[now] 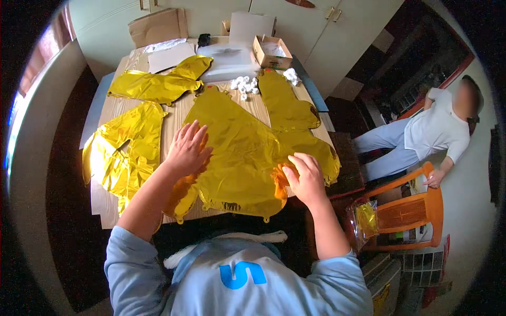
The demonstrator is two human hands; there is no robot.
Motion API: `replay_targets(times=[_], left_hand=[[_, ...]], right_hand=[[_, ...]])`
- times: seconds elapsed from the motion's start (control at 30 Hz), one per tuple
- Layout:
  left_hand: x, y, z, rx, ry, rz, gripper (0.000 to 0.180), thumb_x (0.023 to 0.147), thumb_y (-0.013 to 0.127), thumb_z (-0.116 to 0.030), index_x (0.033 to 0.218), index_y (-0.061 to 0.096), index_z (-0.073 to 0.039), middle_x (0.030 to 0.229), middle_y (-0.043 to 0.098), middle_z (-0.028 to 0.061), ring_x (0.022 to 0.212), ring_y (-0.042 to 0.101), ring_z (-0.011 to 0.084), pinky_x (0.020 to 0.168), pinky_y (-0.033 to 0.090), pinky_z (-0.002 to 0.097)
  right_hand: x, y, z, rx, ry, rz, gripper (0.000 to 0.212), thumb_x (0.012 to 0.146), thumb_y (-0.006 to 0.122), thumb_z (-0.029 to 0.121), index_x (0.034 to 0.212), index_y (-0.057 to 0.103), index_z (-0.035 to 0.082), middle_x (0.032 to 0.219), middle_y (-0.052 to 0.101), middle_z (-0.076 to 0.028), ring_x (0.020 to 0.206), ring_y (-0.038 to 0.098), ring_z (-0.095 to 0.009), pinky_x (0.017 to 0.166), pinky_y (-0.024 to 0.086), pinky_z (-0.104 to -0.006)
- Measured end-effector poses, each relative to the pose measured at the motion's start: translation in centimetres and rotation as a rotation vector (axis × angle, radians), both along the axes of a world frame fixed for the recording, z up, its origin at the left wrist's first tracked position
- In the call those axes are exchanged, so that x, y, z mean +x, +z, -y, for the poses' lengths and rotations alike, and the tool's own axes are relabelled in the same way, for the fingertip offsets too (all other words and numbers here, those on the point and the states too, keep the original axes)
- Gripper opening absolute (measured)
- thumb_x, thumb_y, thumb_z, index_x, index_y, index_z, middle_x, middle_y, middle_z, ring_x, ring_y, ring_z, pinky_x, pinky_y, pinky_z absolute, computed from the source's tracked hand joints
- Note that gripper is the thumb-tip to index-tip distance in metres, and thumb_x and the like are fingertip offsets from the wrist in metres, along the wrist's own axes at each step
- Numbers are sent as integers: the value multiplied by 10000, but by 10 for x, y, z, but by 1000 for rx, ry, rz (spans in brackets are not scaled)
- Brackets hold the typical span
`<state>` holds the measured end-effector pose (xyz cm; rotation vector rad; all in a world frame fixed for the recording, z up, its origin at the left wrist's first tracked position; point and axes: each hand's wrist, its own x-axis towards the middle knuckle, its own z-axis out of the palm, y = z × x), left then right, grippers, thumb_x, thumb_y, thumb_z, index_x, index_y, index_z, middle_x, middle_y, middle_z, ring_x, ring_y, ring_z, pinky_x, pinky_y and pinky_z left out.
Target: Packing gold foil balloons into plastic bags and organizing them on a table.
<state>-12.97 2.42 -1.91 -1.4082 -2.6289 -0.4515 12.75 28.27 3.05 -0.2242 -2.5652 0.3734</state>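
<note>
The large, flat, shiny gold foil sheet with small edge tabs (226,150) lies mid-desk, straight ahead of me and between my hands, narrow at the far end, broad toward my body. Its long axis seems to run from far to near; can't tell if the foil at its right is one piece with it. My left hand (188,149) is over its left edge, palm down, fingers extended, nothing gripped. My right hand (304,176) is at its lower right, fingers loosely bent, thumb apart, no grasp that I can see; contact unclear. Neither hand is clearly nearer: left sits a bit farther up the foil, right closer to the near corner. Orange patches by both look like reflections.

Further out: a crumpled gold foil piece with a dark slit (129,150) left, a long bent gold foil piece (163,84) far left, small white fluffy lumps (243,85) and an open brown cardboard box (279,59) beyond, all on the pale wood-grain desk (254,109). Right, off the desk, a person in a white top (435,126) touches an orange wooden chair (403,213).
</note>
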Motion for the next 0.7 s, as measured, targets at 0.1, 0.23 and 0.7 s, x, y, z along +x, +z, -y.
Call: replay_targets(times=[0.1, 0.23, 0.7], left_hand=[[7, 8, 6, -29, 14, 17, 668, 929, 555, -438, 1456, 382, -65, 1495, 356, 239, 1388, 322, 404, 1158, 238, 495], [19, 19, 15, -48, 12, 17, 686, 912, 584, -441, 1450, 390, -62, 1493, 359, 240, 1384, 329, 401, 1156, 246, 495], [92, 95, 94, 103, -54, 164, 544, 816, 724, -225, 1303, 557, -50, 1415, 463, 216, 1333, 408, 402, 1116, 335, 493]], right_hand=[[3, 8, 3, -38, -2, -43, 227, 846, 713, 167, 981, 679, -12, 998, 646, -150, 944, 614, -341, 869, 485, -421], [11, 17, 3, -105, -17, -81, 131, 854, 703, 95, 814, 651, -19, 797, 626, -118, 734, 621, -277, 684, 495, -371], [142, -2, -100, -922, -26, 966, 124, 888, 693, 137, 908, 718, 17, 801, 714, -41, 741, 657, -105, 705, 538, -287]])
